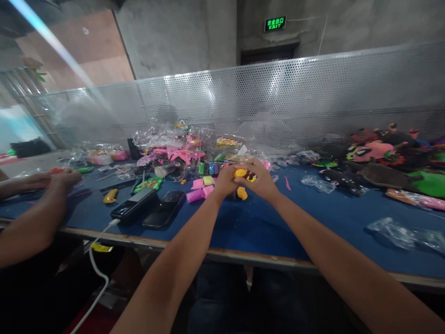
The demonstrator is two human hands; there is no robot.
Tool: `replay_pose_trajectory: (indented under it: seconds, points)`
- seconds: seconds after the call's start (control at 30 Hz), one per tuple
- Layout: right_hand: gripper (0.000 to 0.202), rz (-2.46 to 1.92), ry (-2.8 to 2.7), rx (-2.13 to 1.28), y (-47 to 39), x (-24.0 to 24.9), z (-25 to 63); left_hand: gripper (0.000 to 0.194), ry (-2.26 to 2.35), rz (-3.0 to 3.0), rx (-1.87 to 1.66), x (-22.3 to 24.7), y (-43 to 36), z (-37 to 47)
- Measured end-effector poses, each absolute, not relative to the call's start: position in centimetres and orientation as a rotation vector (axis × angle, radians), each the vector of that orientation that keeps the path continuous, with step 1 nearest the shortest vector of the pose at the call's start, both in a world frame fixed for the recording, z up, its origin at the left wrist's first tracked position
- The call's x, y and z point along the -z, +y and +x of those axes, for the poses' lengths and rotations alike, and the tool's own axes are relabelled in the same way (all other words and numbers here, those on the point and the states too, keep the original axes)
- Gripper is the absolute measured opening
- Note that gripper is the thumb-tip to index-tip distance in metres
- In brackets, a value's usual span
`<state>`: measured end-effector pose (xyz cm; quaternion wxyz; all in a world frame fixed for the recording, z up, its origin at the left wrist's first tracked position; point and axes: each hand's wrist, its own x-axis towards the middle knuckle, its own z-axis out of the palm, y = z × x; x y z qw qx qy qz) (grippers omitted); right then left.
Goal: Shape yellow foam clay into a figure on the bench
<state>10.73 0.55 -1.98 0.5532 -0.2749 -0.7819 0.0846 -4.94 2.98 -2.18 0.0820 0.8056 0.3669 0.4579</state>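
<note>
Above the blue table, my left hand (225, 182) and my right hand (260, 179) meet, fingers closed around a small yellow-orange lump (239, 173) that looks like soft modelling clay. Something dark shows beside the lump, between the fingers, too small to name. Just below the hands is another orange-yellow piece (242, 193), with a dark part next to it. Left of my left hand lie pink packets (196, 195) and a pale green packet (207, 180). Small green and blue packets (206, 168) sit behind them.
A power bank (134, 204) with a white cable and a phone (164, 209) lie left. Farther left are a yellow figure (110, 196) and another person's hands (62, 178). Plastic wrappers (392, 232) and soft toys (375, 174) lie right. A perforated metal screen (215, 97) stands behind.
</note>
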Motion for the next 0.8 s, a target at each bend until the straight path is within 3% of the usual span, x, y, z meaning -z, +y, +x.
replay_pose_trajectory:
  seconds: [0.47, 0.8]
  points:
    - [0.037, -0.659, -1.899, 0.134, 0.29, 2.07, 10.66, 0.016, 1.069, 2.379, -1.425, 2.5, 3.1, -4.77]
    - [0.04, -0.58, -1.896, -0.376, -0.01, 1.29, 11.29, 0.019, 0.967, 2.267, -1.365, 2.18, 2.82, -4.79]
